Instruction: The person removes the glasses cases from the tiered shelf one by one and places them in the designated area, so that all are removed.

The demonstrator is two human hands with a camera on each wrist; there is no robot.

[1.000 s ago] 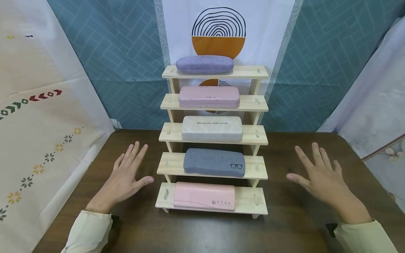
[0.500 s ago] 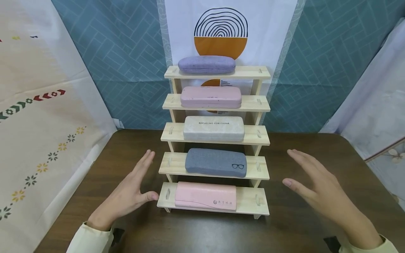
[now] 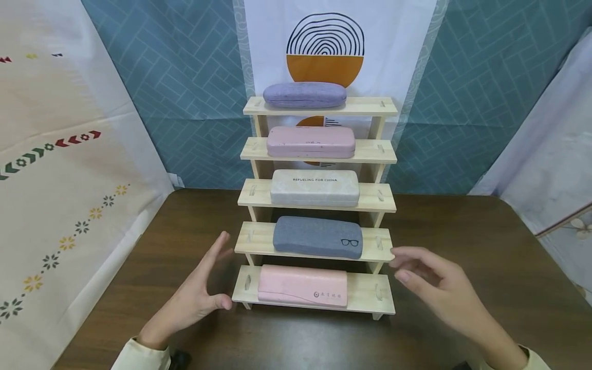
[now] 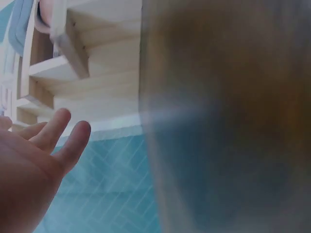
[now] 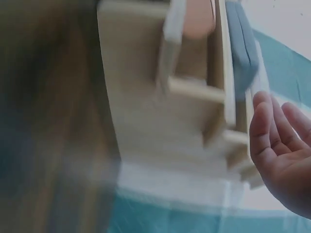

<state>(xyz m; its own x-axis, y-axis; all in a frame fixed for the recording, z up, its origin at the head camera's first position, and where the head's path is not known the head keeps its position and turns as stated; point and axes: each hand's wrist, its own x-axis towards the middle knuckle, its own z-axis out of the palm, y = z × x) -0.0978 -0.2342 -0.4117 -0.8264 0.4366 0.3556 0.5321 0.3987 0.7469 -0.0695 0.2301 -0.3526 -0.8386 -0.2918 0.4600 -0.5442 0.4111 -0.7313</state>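
A stepped stand [image 3: 370, 194] of pale, grained wood stands on the dark brown worktop [image 3: 430, 221], an elongated case on each of its five shelves. From the top: a rounded violet case [image 3: 305, 95], a glossy mauve case [image 3: 311, 142], a boxy pale grey case [image 3: 315, 194], a fabric-looking blue-grey case [image 3: 314, 239] and a flat pink case [image 3: 296, 287] with a curved flap line. The grey lid reads "REFUELING FOR CHINA"; the blue-grey one bears a black spectacles outline (rather neatly drawn). The pink one's characters are too small to read. The hands are well apart: the left hand [image 3: 191, 297] beside the stand, fingers and thumb parted; the right hand [image 3: 439, 293] opposite, fingers loosely bent. Whether either touches wood cannot be told. Behind hangs teal cloth [image 3: 199, 97]; a cream flowered cloth [image 3: 69, 205] lines the left.
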